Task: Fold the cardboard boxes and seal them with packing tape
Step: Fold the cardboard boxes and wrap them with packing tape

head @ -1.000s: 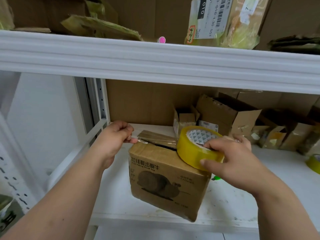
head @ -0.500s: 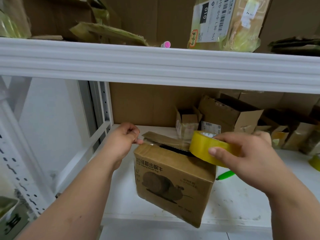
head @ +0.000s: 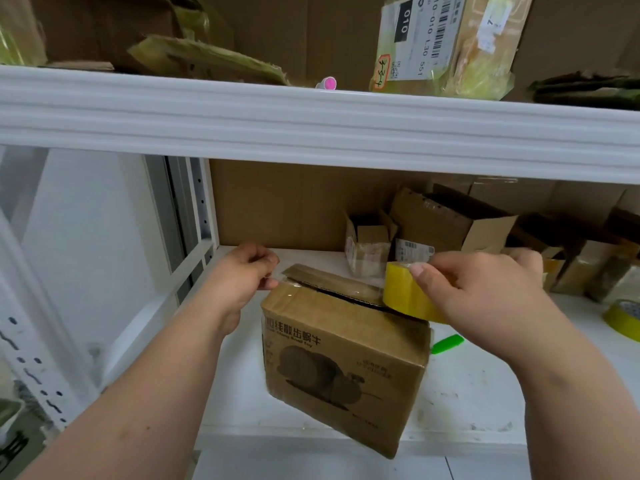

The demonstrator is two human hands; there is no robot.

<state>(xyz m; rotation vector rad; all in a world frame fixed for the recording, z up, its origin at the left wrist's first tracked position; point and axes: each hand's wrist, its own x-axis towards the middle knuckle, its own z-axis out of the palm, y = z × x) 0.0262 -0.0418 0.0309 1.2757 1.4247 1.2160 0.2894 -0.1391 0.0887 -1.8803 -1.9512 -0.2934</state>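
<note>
With the left hand (head: 242, 275) pinching the tape end at the edge of the box (head: 346, 358) on the shelf (head: 485, 393), the right hand (head: 485, 303) gripping the tape roll (head: 403, 292) should pull taut and press down along the seam.

Brown box (head: 343, 368) (flaps ajar), yellow tape roll (head: 405, 296) atop

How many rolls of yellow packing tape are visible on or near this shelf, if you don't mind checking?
2. One tape roll is gripped by the right hand over the printed box; a second roll lies on the shelf at the far right edge. Others may be hidden.
</note>
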